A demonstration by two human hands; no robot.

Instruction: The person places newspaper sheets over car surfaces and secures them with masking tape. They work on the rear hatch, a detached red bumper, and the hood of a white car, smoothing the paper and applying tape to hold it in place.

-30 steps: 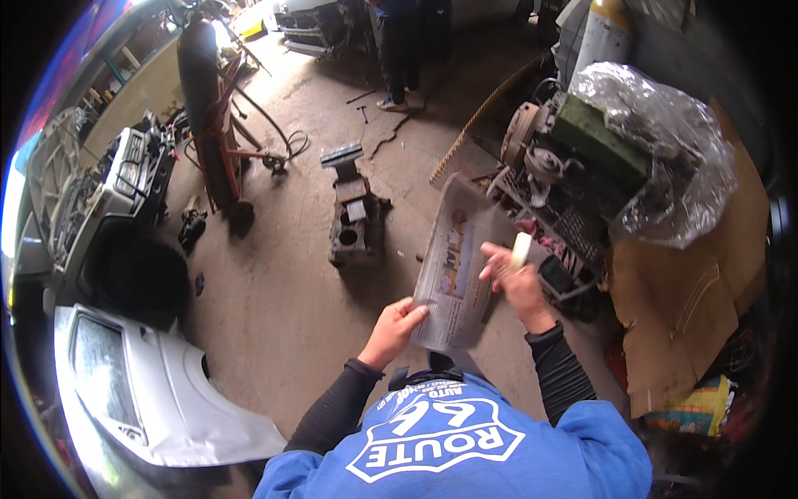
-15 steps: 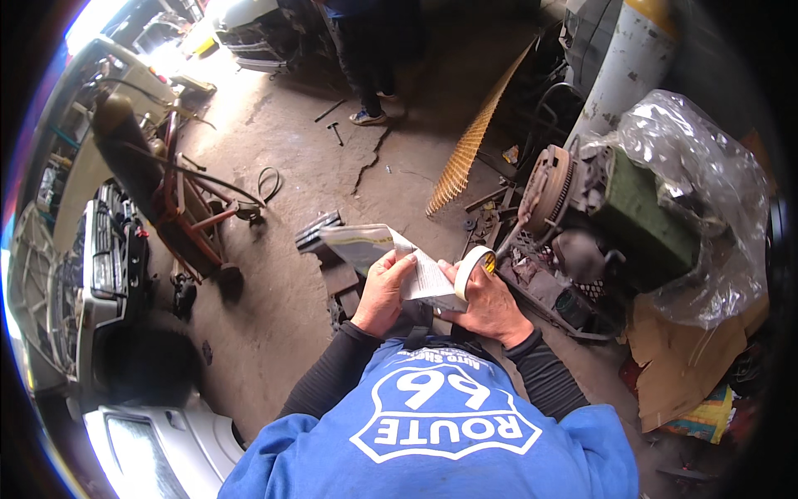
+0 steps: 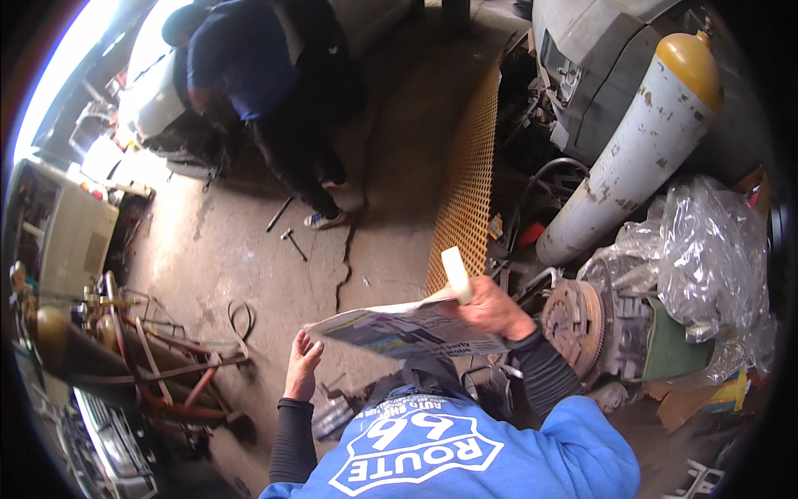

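Cracked concrete floor [image 3: 391, 216] is seen across the centre of a cluttered workshop. Above it, in the lower middle of the frame, the newspaper [image 3: 391, 326] is held up, folded and tilted. Its right end is clasped in the closed grip of the right hand [image 3: 495, 309], where a pale roll of tape [image 3: 456, 274] is also carried at the fingers. By the left corner, the left hand [image 3: 302, 366] is held with fingers loosely curled and parted; whether paper is pinched there cannot be told. For steady handling, both ends are best supported, creases kept flat and the roll kept clear of the sheet. Farther out, yellow mesh [image 3: 470, 183] is stood at upper centre, and a rusty disc [image 3: 572, 324] is placed at right.
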